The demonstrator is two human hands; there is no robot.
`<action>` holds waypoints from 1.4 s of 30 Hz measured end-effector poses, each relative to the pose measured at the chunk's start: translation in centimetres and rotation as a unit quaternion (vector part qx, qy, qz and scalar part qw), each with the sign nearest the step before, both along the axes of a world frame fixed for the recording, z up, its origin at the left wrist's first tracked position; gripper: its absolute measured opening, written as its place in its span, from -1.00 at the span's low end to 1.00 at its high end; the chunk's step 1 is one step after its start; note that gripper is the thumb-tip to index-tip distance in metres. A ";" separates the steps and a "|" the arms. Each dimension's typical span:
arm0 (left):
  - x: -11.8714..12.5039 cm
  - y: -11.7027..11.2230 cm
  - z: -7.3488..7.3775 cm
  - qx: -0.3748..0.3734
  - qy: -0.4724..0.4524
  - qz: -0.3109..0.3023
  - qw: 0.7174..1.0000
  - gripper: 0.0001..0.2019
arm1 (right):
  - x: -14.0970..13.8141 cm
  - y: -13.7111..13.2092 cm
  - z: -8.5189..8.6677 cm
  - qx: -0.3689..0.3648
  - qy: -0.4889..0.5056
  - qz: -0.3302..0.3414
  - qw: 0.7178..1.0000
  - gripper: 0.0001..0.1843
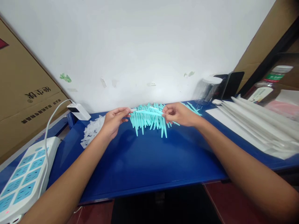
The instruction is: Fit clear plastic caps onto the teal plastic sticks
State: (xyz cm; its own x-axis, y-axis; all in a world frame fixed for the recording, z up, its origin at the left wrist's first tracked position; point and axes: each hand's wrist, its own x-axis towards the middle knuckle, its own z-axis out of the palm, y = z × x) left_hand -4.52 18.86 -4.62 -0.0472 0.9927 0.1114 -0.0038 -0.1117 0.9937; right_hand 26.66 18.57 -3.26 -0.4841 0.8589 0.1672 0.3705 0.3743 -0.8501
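- Desk (pixel 149 168): smooth, glossy blue surface.
- Turquoise sticks (pixel 141 120), along its back edge: smooth plastic.
- Frosted pieces (pixel 90 132), toward the back left corner: translucent plastic.
- Power strip (pixel 32 168), left edge: smooth white plastic.
- Stack (pixel 259 129), right edge: matt, papery.

Cardboard box (pixel 21 74) at left bears dark printed characters (pixel 37 92) in one large line, a small circled mark beside it and smaller print below; wording not securely legible. Bottle (pixel 261 89) at right carries a green band (pixel 273 77) and white label (pixel 261 94), their print too blurred to read.
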 end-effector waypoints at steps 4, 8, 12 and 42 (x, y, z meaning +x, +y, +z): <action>0.1 0.0 -0.2 0.000 0.000 -0.011 1.000 -0.58 | -0.1 0.0 -0.1 0.001 0.005 0.001 1.000 -0.84; 0.1 -0.1 -0.1 0.003 0.013 -0.023 1.000 -0.58 | -0.2 -0.1 0.1 -0.003 0.010 0.010 1.000 -0.82; 0.1 -0.2 -0.1 0.009 0.024 -0.020 0.999 -0.58 | -0.1 -0.1 0.1 0.004 0.015 0.013 1.000 -0.77; -9.4 2.1 2.4 -0.119 0.572 -0.214 0.783 -0.60 | 7.1 4.0 -0.9 0.100 -0.367 -0.453 0.806 -0.71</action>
